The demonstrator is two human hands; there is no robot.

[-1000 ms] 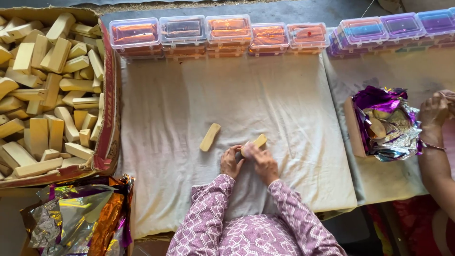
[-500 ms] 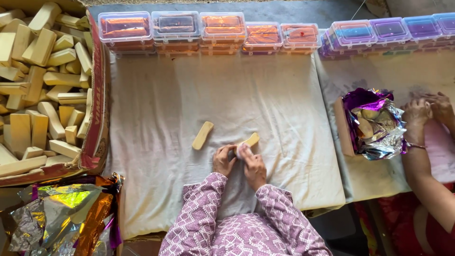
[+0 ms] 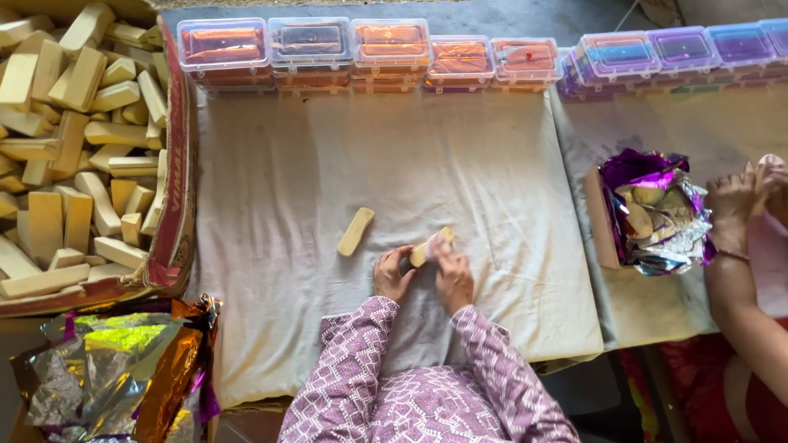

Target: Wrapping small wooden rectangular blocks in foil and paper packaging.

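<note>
Since a second ago, barely moved: left hand [image 3: 392, 276] and right hand [image 3: 452, 277] remain clamped together on pale tan wooden bar [image 3: 432, 246], spare pale bar [image 3: 355, 231] lying at ten o'clock, wrapping unfinished.

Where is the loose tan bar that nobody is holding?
The loose bar lies on the white cloth in the head view, apart from and just left of the left hand, right of the cardboard box.

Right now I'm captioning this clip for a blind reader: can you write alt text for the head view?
Both hands, left hand and right hand, grip one pale wooden block over a white cloth; a second block lies beside them. A carton of blocks sits left, clear lidded boxes line the far edge.
</note>
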